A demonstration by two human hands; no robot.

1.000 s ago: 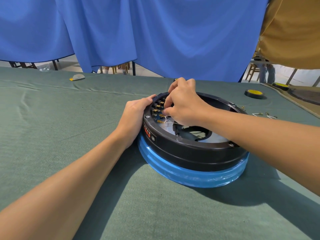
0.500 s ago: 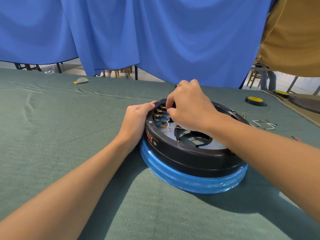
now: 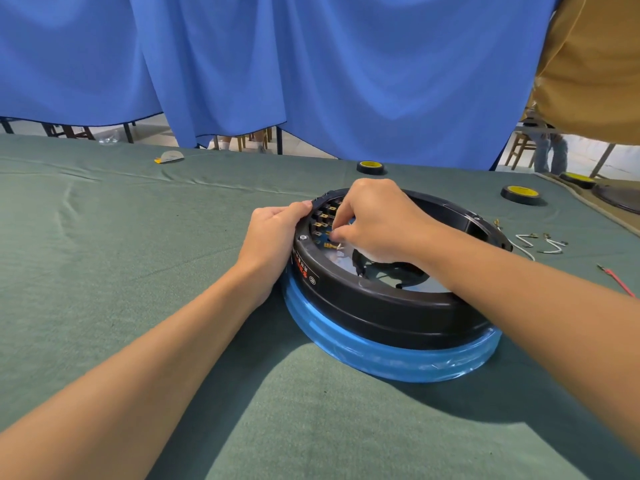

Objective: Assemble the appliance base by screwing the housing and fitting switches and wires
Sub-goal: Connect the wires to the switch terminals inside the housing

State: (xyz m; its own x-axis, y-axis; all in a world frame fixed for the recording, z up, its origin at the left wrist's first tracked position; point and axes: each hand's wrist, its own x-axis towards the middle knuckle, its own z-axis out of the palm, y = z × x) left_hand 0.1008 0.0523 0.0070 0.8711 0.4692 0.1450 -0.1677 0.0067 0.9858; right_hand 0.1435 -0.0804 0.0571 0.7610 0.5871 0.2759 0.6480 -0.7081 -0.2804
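Note:
A round black appliance base [image 3: 381, 306] with a blue film-wrapped lower ring [image 3: 388, 358] lies on the green table cloth [image 3: 138, 254]. My left hand [image 3: 270, 237] grips its left rim, thumb over the top edge. My right hand [image 3: 377, 220] reaches inside the housing, fingertips pinching a short white wire [image 3: 340, 247] at the row of brass switch terminals [image 3: 322, 223]. The palm hides most of the inside wiring.
Loose white wires [image 3: 540, 242] and a red wire [image 3: 620, 282] lie on the cloth to the right. Two black-and-yellow tape rolls [image 3: 370, 167] [image 3: 520, 194] sit behind the base. A blue curtain hangs at the table's far edge; a person in tan stands at the upper right.
The view has tilted down, so the base sits lower in frame. My right hand has dropped deeper among the terminals. My left hand keeps its grip on the rim.

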